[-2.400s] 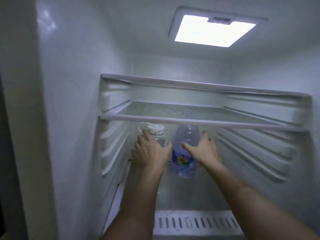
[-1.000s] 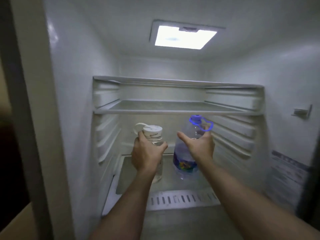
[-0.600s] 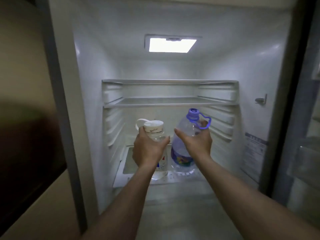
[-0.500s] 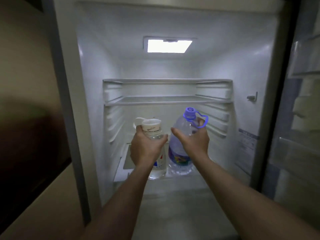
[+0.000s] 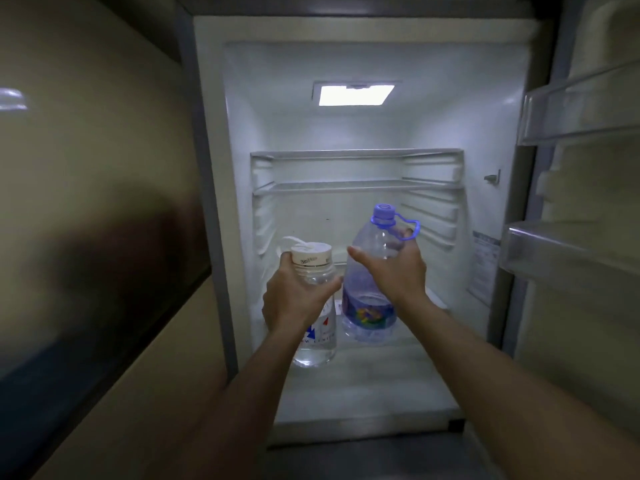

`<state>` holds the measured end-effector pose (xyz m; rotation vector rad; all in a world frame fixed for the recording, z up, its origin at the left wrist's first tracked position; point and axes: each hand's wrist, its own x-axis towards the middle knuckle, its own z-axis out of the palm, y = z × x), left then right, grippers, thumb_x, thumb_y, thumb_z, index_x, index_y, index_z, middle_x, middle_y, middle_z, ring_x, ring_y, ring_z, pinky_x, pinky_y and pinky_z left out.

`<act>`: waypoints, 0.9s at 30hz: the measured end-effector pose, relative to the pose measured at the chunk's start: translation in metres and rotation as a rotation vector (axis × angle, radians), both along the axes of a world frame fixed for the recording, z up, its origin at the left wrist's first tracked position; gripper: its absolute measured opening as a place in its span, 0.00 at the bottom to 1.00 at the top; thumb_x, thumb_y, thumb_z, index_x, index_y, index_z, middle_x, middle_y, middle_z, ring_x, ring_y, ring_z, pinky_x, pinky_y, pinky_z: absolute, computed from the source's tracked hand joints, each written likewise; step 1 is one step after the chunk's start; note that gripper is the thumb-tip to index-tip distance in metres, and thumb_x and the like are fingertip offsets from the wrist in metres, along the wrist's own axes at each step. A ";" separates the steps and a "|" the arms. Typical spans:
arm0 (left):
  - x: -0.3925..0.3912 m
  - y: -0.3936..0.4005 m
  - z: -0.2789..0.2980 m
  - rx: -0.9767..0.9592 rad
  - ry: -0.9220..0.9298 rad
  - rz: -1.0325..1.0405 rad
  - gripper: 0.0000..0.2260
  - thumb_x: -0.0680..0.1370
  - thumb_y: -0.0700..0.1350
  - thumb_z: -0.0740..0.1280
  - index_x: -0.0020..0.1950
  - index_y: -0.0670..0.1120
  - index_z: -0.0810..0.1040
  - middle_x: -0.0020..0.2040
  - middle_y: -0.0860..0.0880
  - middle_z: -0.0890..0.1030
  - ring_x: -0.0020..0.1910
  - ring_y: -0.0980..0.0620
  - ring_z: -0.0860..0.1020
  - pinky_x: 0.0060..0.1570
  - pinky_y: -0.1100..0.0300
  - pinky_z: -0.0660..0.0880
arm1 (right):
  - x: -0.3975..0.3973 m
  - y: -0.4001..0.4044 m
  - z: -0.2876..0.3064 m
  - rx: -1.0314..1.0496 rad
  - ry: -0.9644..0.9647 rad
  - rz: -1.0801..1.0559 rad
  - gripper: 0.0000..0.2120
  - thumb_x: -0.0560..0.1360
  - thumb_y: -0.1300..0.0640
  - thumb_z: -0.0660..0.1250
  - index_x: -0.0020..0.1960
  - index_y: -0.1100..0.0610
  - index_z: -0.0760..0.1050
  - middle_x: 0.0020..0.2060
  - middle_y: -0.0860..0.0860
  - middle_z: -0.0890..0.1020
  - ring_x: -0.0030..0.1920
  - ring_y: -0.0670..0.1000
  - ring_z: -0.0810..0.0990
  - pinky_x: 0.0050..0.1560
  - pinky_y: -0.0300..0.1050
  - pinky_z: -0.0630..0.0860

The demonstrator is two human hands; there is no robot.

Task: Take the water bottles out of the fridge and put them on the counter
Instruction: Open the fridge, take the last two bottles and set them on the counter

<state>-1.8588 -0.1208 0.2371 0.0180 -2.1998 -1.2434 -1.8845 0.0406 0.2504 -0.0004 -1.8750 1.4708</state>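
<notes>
I hold two water bottles in front of the open fridge (image 5: 374,386). My left hand (image 5: 294,299) is wrapped around the neck of a clear bottle with a white cap (image 5: 317,341), which hangs upright. My right hand (image 5: 394,271) grips the shoulder of a taller bottle with a blue cap and blue carry loop (image 5: 369,306), one finger through the loop. Both bottles are lifted off the fridge floor, side by side and nearly touching. The counter is not in view.
Two bare glass shelves (image 5: 356,186) sit in the fridge behind the bottles, under the lit ceiling lamp (image 5: 356,95). The open fridge door with its racks (image 5: 571,258) stands at the right. A beige wall with a dark panel (image 5: 97,271) is at the left.
Both hands have drawn the two bottles out from under the shelf toward the fridge's front. The view has pulled back, so the door racks and left wall now show.
</notes>
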 end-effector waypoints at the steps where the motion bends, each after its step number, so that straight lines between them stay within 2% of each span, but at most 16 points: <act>1: 0.006 -0.002 0.001 -0.016 -0.002 -0.002 0.32 0.63 0.65 0.78 0.61 0.54 0.73 0.57 0.51 0.84 0.53 0.47 0.82 0.47 0.54 0.77 | 0.006 -0.001 0.000 0.000 -0.011 0.001 0.41 0.61 0.41 0.83 0.69 0.49 0.70 0.57 0.47 0.78 0.59 0.50 0.78 0.60 0.49 0.76; 5: 0.030 -0.006 0.004 0.009 -0.014 -0.020 0.31 0.65 0.63 0.79 0.62 0.53 0.73 0.56 0.51 0.83 0.49 0.50 0.79 0.44 0.56 0.72 | 0.036 -0.001 -0.002 -0.025 -0.049 -0.018 0.41 0.61 0.41 0.83 0.68 0.49 0.70 0.56 0.47 0.78 0.59 0.51 0.78 0.62 0.52 0.75; 9: 0.062 -0.014 -0.003 0.052 -0.023 -0.011 0.30 0.65 0.62 0.79 0.60 0.53 0.72 0.54 0.52 0.82 0.49 0.48 0.80 0.47 0.54 0.76 | 0.071 -0.001 -0.007 -0.032 -0.072 -0.035 0.38 0.61 0.42 0.83 0.66 0.47 0.70 0.57 0.49 0.80 0.59 0.52 0.79 0.63 0.53 0.76; 13: 0.096 -0.020 -0.016 0.070 -0.047 -0.029 0.31 0.65 0.61 0.79 0.62 0.54 0.72 0.57 0.52 0.82 0.54 0.48 0.80 0.51 0.52 0.78 | 0.110 0.001 -0.019 -0.001 -0.101 -0.062 0.37 0.62 0.42 0.83 0.65 0.48 0.71 0.57 0.49 0.80 0.58 0.53 0.80 0.63 0.55 0.77; 19: 0.146 -0.014 -0.024 0.089 -0.083 -0.062 0.31 0.64 0.62 0.79 0.61 0.53 0.73 0.56 0.51 0.83 0.53 0.47 0.81 0.50 0.52 0.78 | 0.172 -0.003 -0.037 -0.019 -0.129 -0.069 0.37 0.61 0.44 0.84 0.64 0.51 0.74 0.56 0.49 0.81 0.57 0.51 0.80 0.59 0.49 0.78; 22: 0.168 -0.010 -0.026 0.100 -0.079 -0.093 0.30 0.65 0.61 0.80 0.60 0.53 0.73 0.56 0.51 0.83 0.49 0.50 0.79 0.48 0.54 0.75 | 0.198 -0.002 -0.044 -0.062 -0.139 -0.071 0.37 0.57 0.40 0.82 0.61 0.48 0.74 0.53 0.46 0.81 0.56 0.50 0.80 0.55 0.45 0.76; 25: 0.191 -0.007 -0.027 0.096 -0.090 -0.113 0.30 0.64 0.60 0.80 0.60 0.53 0.73 0.55 0.51 0.83 0.51 0.47 0.81 0.52 0.50 0.79 | 0.220 0.000 -0.046 -0.074 -0.134 -0.084 0.41 0.54 0.37 0.79 0.63 0.51 0.75 0.55 0.49 0.82 0.57 0.51 0.81 0.62 0.53 0.78; 27: 0.205 -0.007 -0.027 0.100 -0.094 -0.123 0.29 0.64 0.59 0.80 0.59 0.52 0.73 0.55 0.50 0.83 0.53 0.45 0.81 0.54 0.47 0.79 | 0.232 0.002 -0.047 -0.067 -0.150 -0.092 0.39 0.56 0.39 0.82 0.63 0.51 0.75 0.56 0.50 0.82 0.58 0.52 0.81 0.63 0.55 0.78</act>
